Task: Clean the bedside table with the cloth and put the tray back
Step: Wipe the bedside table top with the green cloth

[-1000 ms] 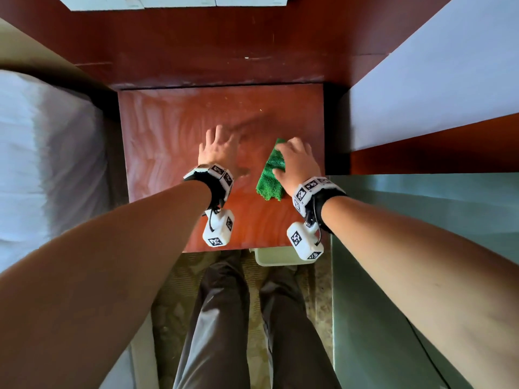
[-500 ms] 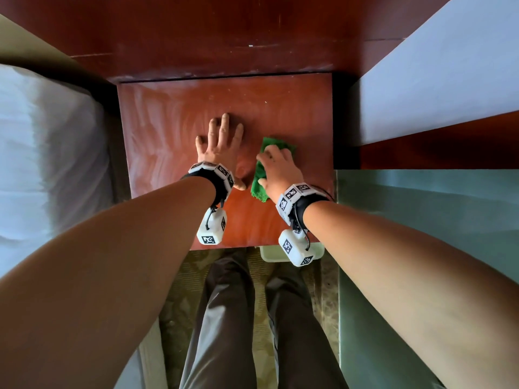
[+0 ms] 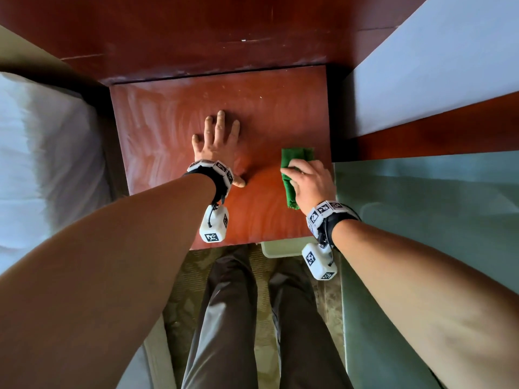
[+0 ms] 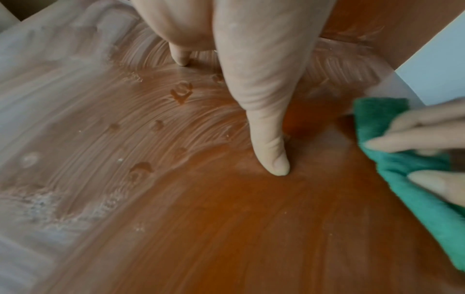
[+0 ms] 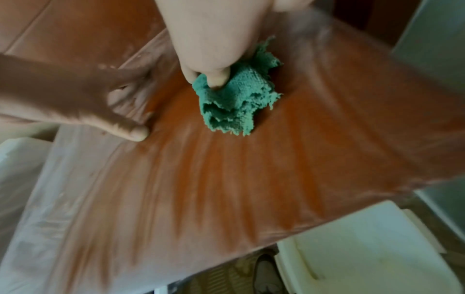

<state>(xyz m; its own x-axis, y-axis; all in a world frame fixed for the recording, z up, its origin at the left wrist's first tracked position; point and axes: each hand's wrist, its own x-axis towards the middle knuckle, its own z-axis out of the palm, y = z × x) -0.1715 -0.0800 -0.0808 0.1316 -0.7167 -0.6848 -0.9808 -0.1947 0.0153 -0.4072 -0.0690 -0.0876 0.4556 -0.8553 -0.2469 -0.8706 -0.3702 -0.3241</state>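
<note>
The reddish wooden bedside table (image 3: 168, 130) carries pale dusty wipe streaks (image 4: 75, 123) on its left half. My left hand (image 3: 216, 138) lies flat on the middle of the top, fingers spread and straight. A folded green cloth (image 3: 292, 169) lies near the table's right edge, and my right hand (image 3: 309, 181) grips it, thumb (image 5: 219, 77) pinching the bunched cloth (image 5: 234, 99) against the wood. A pale cream tray (image 3: 278, 249) sits on the floor under the table's front right corner, also in the right wrist view as the tray (image 5: 365, 248).
A white bed (image 3: 42, 169) stands left of the table. A dark wooden headboard panel (image 3: 224, 32) runs behind it. A white wall section (image 3: 435, 74) and a greenish glass surface (image 3: 421, 220) lie to the right. My legs (image 3: 233, 318) stand on patterned floor in front.
My right hand has slid the cloth rightward from the middle to the table's right edge. The left hand stays flat on the top with fingers spread.
</note>
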